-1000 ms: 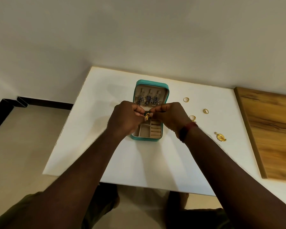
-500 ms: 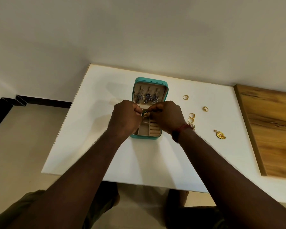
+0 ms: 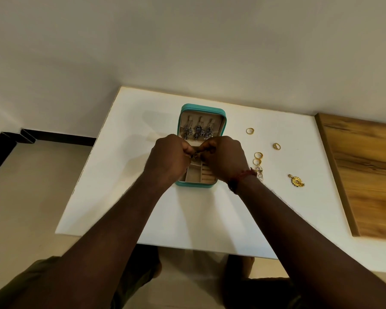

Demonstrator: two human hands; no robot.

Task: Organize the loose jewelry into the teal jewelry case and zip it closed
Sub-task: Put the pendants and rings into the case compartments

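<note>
Head view, looking down. The teal jewelry case is lying open on the white surface, its long axis running straight away from the person: lid at the far end, compartment tray at the near end. Three dark dangling earrings are hanging in the lid.

The left hand and right hand are meeting knuckle to knuckle over the middle of the case. Both are curling their fingers and pinching a small piece between them; it is too small and too shadowed to identify. The hands are hiding the hinge line and the far part of the tray.

The relation that matters: the piece is hovering just beyond the open compartments, which are lying on the near side of the fingertips, toward the person. A short move down and inward looks like what seating it calls for.

Loose items are waiting to the right of the case, nearer the right hand: four gold rings, a clear drop earring just beside the right wrist, and a gold pendant farther out. A wooden board is sitting at the right edge. The zip is not yet closed; most of the sorting looks to be ahead.
</note>
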